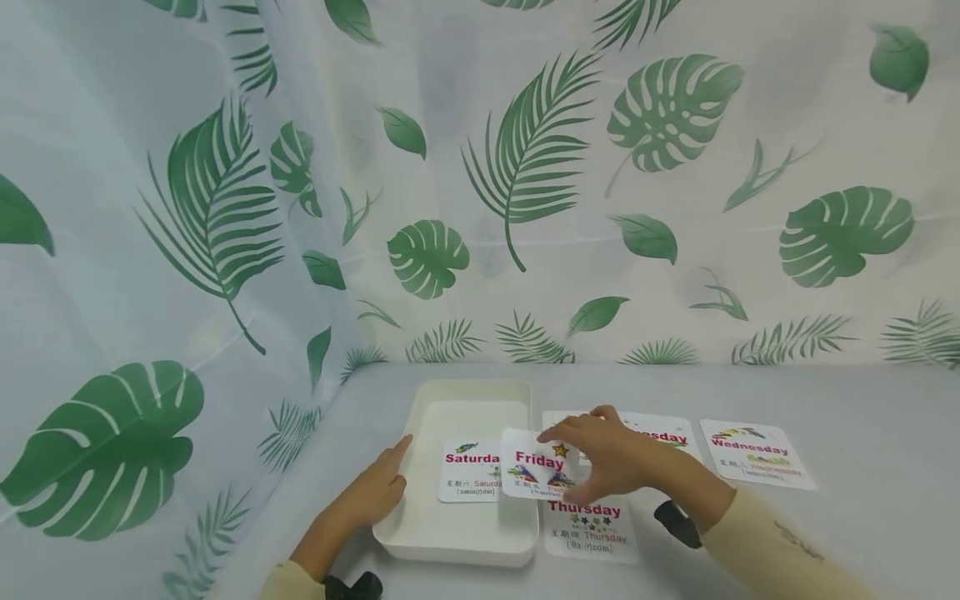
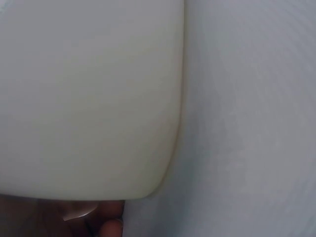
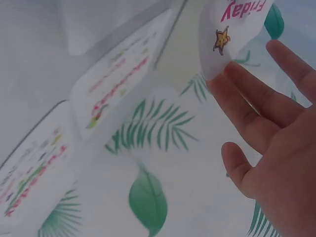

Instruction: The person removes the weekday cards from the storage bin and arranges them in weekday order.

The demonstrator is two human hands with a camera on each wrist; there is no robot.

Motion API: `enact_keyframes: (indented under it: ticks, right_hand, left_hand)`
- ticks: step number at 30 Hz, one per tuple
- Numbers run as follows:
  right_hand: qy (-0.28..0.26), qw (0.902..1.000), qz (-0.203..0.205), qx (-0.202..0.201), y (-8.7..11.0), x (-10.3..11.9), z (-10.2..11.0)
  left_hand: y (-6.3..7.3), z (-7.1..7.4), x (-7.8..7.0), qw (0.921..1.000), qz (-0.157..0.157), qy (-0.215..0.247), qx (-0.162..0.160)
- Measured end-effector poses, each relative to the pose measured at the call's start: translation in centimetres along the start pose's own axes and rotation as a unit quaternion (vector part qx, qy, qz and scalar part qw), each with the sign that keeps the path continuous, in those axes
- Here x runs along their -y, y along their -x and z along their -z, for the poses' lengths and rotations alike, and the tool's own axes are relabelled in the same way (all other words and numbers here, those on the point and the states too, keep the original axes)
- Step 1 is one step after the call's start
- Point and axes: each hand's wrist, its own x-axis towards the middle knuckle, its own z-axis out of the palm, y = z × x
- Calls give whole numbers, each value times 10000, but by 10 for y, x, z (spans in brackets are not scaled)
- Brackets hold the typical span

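On the pale grey tabletop (image 1: 885,500), a cream tray (image 1: 457,547) with the Saturday card (image 1: 465,475) lying inside. Above the right wall of the tray, partly overlapping Saturday, the Friday card (image 1: 532,467), pinched at its far right part by the right hand (image 1: 611,450), thumb apart from the card. At the left wall, touching it, the left hand (image 1: 375,492); impossible to tell whether gripping. Right of the tray, the Thursday card (image 1: 592,537) near; farther back, two cards partly hidden by the right hand; farthest right, the Wednesday card (image 1: 757,454). Along the far and left sides, white leaf-print curtains (image 1: 442,183).
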Motion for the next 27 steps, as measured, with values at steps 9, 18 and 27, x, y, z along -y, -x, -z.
enact_keyframes:
  ticks: [9,18,27]
  right_hand:
    - [87,9997,-202,-93,80,-44,-1]
    - [465,9966,-672,-47,122,-74,-10]
    - [179,9927,-1088,497,125,-76,-16]
  left_hand:
    - [4,1,-3,9997,-17,232,5]
    - [4,2,-3,9996,54,256,70]
    - [1,1,-2,9997,56,202,109]
